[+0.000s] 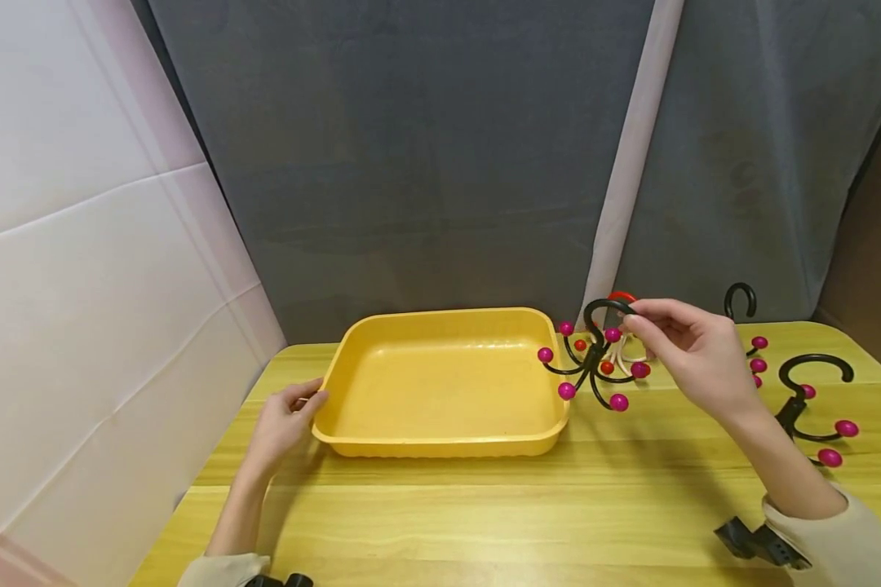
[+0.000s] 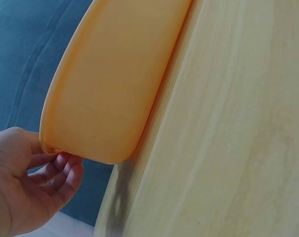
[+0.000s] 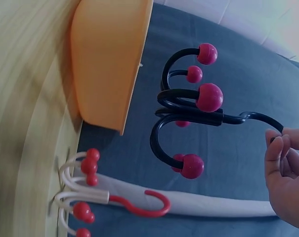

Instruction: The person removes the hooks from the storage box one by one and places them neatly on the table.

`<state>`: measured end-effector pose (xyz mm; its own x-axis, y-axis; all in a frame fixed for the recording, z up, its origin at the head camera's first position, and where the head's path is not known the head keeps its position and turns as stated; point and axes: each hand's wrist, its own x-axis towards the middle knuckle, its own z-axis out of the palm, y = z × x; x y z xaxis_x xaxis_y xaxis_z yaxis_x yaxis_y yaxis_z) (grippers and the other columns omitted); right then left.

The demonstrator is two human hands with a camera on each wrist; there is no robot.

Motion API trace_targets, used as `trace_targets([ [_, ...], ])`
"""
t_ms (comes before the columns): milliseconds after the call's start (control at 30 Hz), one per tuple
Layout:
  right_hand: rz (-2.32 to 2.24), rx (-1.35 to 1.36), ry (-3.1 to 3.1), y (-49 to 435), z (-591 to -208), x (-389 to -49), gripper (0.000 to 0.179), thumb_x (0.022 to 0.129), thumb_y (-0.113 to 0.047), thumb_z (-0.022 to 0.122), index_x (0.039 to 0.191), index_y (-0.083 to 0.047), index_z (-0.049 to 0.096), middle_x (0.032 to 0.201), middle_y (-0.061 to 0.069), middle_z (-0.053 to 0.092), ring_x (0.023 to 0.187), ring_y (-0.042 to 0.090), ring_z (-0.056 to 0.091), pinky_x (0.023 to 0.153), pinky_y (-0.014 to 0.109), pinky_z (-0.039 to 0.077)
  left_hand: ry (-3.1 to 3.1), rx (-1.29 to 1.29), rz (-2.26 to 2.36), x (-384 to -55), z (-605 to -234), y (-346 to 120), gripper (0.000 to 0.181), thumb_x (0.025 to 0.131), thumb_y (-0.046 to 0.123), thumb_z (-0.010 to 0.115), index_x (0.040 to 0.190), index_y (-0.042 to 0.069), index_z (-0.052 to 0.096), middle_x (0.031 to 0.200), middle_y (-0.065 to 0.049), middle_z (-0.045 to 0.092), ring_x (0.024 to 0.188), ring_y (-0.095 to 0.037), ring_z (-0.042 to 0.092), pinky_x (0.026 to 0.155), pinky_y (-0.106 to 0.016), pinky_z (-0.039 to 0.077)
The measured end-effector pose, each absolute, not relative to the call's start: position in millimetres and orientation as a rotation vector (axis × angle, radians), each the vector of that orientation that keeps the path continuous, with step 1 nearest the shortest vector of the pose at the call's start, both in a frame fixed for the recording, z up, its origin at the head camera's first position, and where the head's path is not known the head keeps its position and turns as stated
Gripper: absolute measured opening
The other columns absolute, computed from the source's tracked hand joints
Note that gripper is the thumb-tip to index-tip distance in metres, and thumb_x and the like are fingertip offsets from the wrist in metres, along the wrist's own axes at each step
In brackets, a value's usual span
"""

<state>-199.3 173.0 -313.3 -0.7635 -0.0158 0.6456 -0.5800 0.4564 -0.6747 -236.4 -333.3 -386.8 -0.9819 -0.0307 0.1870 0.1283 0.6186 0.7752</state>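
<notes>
My right hand [image 1: 693,350] pinches the top hook of a black multi-arm hanger [image 1: 593,359] with magenta ball tips. In the right wrist view this hanger [image 3: 193,116] hangs in the air, its curved arms spread below the hook. It is just to the right of a yellow plastic tub [image 1: 440,440], overlapping the tub's right rim in the head view. At the tub's left side, my left hand [image 1: 282,420] grips the rim between thumb and fingers. The left wrist view shows the thumb over the rim and curled fingers beneath it [image 2: 45,177].
A white hanger with a red hook and red balls [image 3: 95,195] stands on the wooden table [image 1: 440,522] behind the held one. Two more black hangers stand at the right, one near [image 1: 791,412] and one farther back [image 1: 740,302]. A grey curtain [image 1: 411,163] closes the back.
</notes>
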Motion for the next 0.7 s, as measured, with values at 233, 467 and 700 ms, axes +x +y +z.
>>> trace_targets([
  [233,1.303,0.455,-2.187,186,-317,-194,0.019,0.093,-0.001,0.072,0.112,0.001,0.072,0.084,-0.008,0.07,0.065,0.009,0.06,0.058,0.018,0.048,-2.658,-0.076,-1.302,-236,-387,-333,0.042,0.104,0.017,0.059,0.137,-0.009,0.057,0.122,-0.025,0.063,0.096,-0.022,0.062,0.074,-0.018,0.05],
  [467,1.219,0.429,-2.233,199,-325,-190,0.019,0.094,-0.005,0.071,0.113,-0.001,0.073,0.085,-0.01,0.069,0.065,0.01,0.057,0.055,0.019,0.045,-2.656,-0.078,-1.307,-237,-386,-333,0.042,0.104,0.018,0.059,0.137,-0.009,0.057,0.123,-0.025,0.062,0.097,-0.023,0.062,0.074,-0.018,0.05],
  [700,1.197,0.428,-2.299,210,-334,-188,0.02,0.095,-0.006,0.071,0.114,-0.002,0.073,0.084,-0.008,0.069,0.066,0.012,0.057,0.057,0.019,0.046,-2.655,-0.077,-1.303,-236,-386,-334,0.042,0.104,0.018,0.059,0.137,-0.008,0.057,0.123,-0.025,0.063,0.096,-0.02,0.062,0.075,-0.017,0.049],
])
